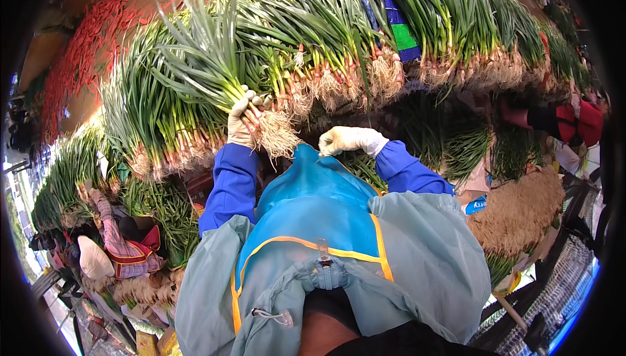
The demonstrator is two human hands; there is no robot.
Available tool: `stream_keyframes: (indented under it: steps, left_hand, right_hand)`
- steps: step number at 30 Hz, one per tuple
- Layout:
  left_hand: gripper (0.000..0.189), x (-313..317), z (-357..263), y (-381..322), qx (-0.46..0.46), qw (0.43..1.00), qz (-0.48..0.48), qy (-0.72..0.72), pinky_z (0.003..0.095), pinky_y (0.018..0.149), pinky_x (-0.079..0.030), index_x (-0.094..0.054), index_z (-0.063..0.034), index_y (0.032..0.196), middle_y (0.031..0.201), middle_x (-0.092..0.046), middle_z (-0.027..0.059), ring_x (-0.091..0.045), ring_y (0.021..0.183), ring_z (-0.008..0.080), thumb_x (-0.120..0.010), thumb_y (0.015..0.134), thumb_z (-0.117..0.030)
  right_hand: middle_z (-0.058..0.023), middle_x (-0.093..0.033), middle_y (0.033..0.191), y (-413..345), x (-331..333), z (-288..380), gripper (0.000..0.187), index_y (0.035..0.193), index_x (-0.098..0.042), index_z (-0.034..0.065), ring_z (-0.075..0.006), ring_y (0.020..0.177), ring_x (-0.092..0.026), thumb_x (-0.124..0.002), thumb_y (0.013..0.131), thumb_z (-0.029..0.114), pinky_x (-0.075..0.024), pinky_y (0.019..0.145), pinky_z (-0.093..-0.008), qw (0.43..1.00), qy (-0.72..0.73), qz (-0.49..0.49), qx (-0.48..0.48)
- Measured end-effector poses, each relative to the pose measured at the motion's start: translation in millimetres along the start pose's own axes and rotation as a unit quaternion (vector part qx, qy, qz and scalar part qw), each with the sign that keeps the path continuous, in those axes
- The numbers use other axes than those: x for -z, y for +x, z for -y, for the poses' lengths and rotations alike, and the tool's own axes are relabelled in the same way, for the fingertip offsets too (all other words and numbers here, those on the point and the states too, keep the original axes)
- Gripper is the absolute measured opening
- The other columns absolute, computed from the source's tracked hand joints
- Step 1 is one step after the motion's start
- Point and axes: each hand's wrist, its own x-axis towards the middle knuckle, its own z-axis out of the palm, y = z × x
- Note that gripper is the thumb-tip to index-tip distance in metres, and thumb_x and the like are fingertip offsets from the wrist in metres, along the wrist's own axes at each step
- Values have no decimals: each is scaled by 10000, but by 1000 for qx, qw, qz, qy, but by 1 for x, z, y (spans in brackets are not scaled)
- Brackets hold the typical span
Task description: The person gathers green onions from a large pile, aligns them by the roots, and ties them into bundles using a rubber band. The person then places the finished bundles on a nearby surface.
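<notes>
My left hand, in a pale glove, is closed around the lower stems of a bunch of leafy green garlic plants. Their long leaves point up and to the left, and their pale roots hang out to the right of my fist. To the right, my right hand, also gloved, is held in front of the blue apron with its fingers curled; whether it pinches something small cannot be told. Behind both hands stands a long row of the same plants, roots towards me.
Red ties lie strewn on the brown surface beyond the row. A blue and green cloth lies among the plants. Another person works at the lower left. Rooted bunches are piled at the right, below a person in red.
</notes>
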Motion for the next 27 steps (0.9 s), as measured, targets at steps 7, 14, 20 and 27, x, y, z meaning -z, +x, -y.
stream_keyframes:
  steps: [7, 14, 20, 27]
  left_hand:
    - [447, 15, 4, -1, 59, 988, -144, 14, 501, 904, -433, -484, -139, 1227, 871, -581, 16, -569, 829, 180, -634, 807, -108]
    - [381, 12, 19, -19, -10, 987, -160, -30, 422, 905, -438, -520, -63, 1144, 840, -599, 40, -598, 752, 168, -620, 777, -40]
    - [322, -3, 19, -23, -1, 996, -41, -73, 474, 969, -380, -536, -77, 1097, 988, -588, 22, -573, 912, 178, -619, 788, -39]
    - [509, -6, 36, -26, 60, 991, -106, -50, 413, 804, -453, -446, -94, 1260, 870, -557, 19, -549, 767, 149, -609, 778, -86]
  right_hand:
    - [-177, -586, 1085, 38, 87, -77, 423, 1056, -584, 63, -319, 991, -569, -650, 771, 369, -449, 844, -380, 782, -16, -583, -220]
    - [-165, -620, 877, 51, 133, -2, 317, 831, -621, 67, -345, 819, -582, -536, 831, 373, -454, 730, -397, 793, -26, -607, -35]
    - [-152, -610, 696, 23, 141, 16, 288, 732, -646, 38, -305, 631, -578, -604, 819, 309, -460, 627, -377, 797, -2, -601, -58]
    - [-4, -638, 805, 8, 107, 23, 216, 946, -639, 38, -75, 736, -568, -594, 863, 233, -448, 648, -228, 841, 287, -459, 28]
